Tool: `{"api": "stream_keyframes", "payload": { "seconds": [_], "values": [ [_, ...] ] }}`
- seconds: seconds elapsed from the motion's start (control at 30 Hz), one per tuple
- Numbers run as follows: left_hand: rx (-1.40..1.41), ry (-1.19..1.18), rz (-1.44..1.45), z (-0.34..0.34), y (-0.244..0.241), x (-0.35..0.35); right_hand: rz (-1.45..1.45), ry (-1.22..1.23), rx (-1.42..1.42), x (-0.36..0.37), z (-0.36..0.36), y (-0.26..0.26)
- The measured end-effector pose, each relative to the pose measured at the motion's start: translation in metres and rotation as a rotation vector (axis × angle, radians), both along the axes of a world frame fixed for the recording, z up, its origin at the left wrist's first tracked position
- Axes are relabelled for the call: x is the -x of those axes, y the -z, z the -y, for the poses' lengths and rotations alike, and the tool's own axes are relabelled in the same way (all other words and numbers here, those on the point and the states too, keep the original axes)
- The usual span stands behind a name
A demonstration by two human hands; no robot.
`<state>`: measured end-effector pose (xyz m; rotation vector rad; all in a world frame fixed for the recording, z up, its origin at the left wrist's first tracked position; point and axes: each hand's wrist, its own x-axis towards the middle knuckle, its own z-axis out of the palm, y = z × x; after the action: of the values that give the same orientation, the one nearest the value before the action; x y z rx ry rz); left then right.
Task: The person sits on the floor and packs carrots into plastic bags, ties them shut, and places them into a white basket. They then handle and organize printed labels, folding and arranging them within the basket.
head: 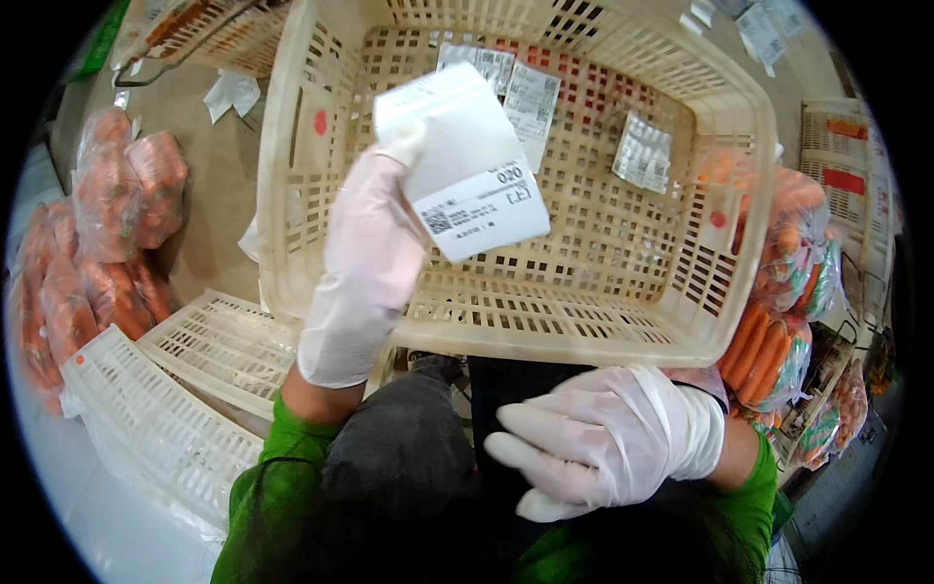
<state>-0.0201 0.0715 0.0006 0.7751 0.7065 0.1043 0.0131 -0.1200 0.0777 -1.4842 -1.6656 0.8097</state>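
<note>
My left hand (376, 219), in a thin white glove, pinches a printed paper label (467, 164) over a cream plastic crate (511, 343). The label is bent and bears writing and a printed code. Inside the crate, other label slips lie on the slotted floor: a long slip (531, 113) partly behind the held one, and a smaller slip (643, 153) to the right. My right hand (606, 442), gloved too, is below the crate's near rim. Its fingers are loosely bent and apart with nothing visible in them; the palm is hidden.
Bagged carrots (109, 190) are piled at the left, and more carrot bags (766, 350) stack against the crate's right side. Cream slotted crates (168, 423) sit at lower left. Another crate (839, 168) stands far right. Paper scraps (231, 95) lie on the brown surface beyond.
</note>
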Motion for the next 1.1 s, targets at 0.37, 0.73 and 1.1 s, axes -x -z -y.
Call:
{"api": "stream_keyframes", "payload": {
  "seconds": [0.37,0.73,1.1],
  "values": [
    [-0.061,0.305,0.342,0.076,-0.097,0.041,0.236,1.049,0.172,0.126,0.121,-0.127],
    [-0.267,0.475,0.603,0.124,-0.207,0.153,-0.984,0.973,-0.541,0.153,0.096,-0.103],
    [-0.516,0.453,0.484,0.140,-0.234,0.172,-0.882,0.893,-0.591,0.180,0.099,-0.089]
  ]
}}
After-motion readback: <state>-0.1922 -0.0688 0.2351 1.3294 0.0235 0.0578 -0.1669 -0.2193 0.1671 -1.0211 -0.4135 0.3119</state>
